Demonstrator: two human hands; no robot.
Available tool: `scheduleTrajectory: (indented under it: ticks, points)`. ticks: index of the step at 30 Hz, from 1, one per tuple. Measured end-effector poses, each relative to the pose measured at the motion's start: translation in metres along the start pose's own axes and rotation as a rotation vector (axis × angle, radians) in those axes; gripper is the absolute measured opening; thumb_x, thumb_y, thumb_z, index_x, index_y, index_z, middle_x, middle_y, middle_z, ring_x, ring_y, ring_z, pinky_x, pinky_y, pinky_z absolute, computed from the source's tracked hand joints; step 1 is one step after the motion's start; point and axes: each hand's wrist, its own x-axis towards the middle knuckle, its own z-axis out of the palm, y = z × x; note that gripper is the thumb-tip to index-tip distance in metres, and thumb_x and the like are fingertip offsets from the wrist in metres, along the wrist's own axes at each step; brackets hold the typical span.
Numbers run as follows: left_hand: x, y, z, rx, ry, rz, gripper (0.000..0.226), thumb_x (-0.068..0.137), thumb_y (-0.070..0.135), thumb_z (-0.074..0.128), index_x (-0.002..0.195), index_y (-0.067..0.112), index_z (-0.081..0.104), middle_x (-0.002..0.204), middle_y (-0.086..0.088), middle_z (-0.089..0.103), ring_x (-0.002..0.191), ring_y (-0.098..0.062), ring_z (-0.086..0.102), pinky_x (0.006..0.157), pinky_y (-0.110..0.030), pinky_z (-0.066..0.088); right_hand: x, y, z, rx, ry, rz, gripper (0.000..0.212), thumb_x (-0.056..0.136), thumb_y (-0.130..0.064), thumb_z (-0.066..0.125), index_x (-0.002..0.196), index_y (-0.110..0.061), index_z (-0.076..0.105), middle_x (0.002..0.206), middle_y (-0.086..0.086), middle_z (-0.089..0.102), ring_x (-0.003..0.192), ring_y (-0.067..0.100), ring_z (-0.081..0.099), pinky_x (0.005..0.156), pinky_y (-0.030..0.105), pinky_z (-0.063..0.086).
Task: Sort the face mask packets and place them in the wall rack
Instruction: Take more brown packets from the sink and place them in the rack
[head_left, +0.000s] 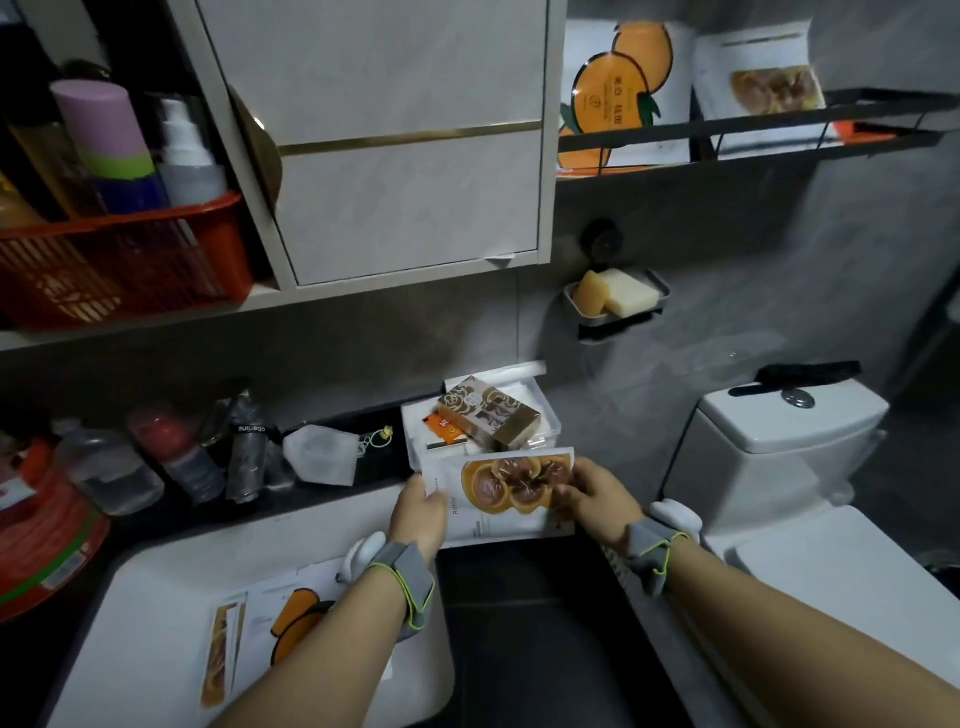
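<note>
Both hands hold a white face mask packet with a brown mushroom picture (501, 491) over the counter's right end. My left hand (418, 514) grips its left edge and my right hand (592, 496) grips its right edge. More packets lie in the white sink (156, 597): an orange-fruit packet (293, 621) and a narrow mushroom packet (223, 654). The black wall rack (753, 135) at the upper right holds an orange-fruit packet (621, 88) on its left and a mushroom packet (763, 88) on its right, both upright.
A white box (545, 415) with a gold carton and small packs sits behind the held packet. Bottles, a red-capped tube and a white respirator stand along the dark counter. A soap dish hangs on the wall. A toilet is at the right. An orange basket sits on the upper-left shelf.
</note>
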Motion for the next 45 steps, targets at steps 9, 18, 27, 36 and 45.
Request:
scheduleTrajectory:
  ticks: [9,18,27,36,45]
  points:
    - [-0.01,0.091,0.024,-0.318,0.108,0.173,0.026,0.09,0.003,0.054,0.08,0.021,0.039,0.089,-0.01,0.056,0.07,-0.018,0.065,0.083,-0.046,0.056,0.014,-0.038,-0.093,0.045,0.109,-0.119,0.024,0.09,0.001,0.052,0.115,0.0,0.053,0.109,0.026,0.064,0.101,0.041,0.063,0.087,0.059,0.051]
    - [-0.039,0.209,0.056,-0.332,0.131,0.41,0.031,0.078,-0.009,0.062,0.072,0.02,0.052,0.094,-0.021,0.065,0.092,-0.032,0.066,0.084,-0.046,0.056,0.027,-0.099,-0.211,0.129,0.218,-0.288,0.022,0.093,0.004,0.047,0.11,-0.008,0.047,0.095,0.02,0.062,0.087,0.033,0.064,0.083,0.058,0.054]
    - [-0.037,0.344,0.078,-0.354,0.121,0.661,0.035,0.077,-0.009,0.064,0.074,0.026,0.056,0.089,-0.004,0.062,0.088,-0.024,0.063,0.084,-0.04,0.056,0.046,-0.171,-0.328,0.098,0.278,-0.441,0.03,0.093,0.002,0.047,0.122,-0.002,0.05,0.102,0.019,0.061,0.086,0.033,0.064,0.082,0.052,0.056]
    - [-0.014,0.44,0.099,-0.316,0.179,0.689,0.032,0.078,-0.008,0.05,0.072,0.023,0.054,0.088,-0.001,0.06,0.093,-0.029,0.07,0.078,-0.036,0.058,0.093,-0.22,-0.397,0.126,0.344,-0.466,0.03,0.092,0.005,0.044,0.122,0.005,0.048,0.091,0.018,0.057,0.064,0.028,0.059,0.075,0.053,0.056]
    - [0.02,0.481,0.13,-0.086,0.224,0.717,0.029,0.078,-0.006,0.057,0.076,0.023,0.054,0.088,-0.005,0.06,0.101,-0.029,0.063,0.088,-0.04,0.056,0.141,-0.22,-0.442,0.045,0.344,-0.477,0.027,0.087,0.009,0.044,0.108,-0.004,0.055,0.074,0.014,0.06,0.054,0.025,0.06,0.051,0.034,0.056]
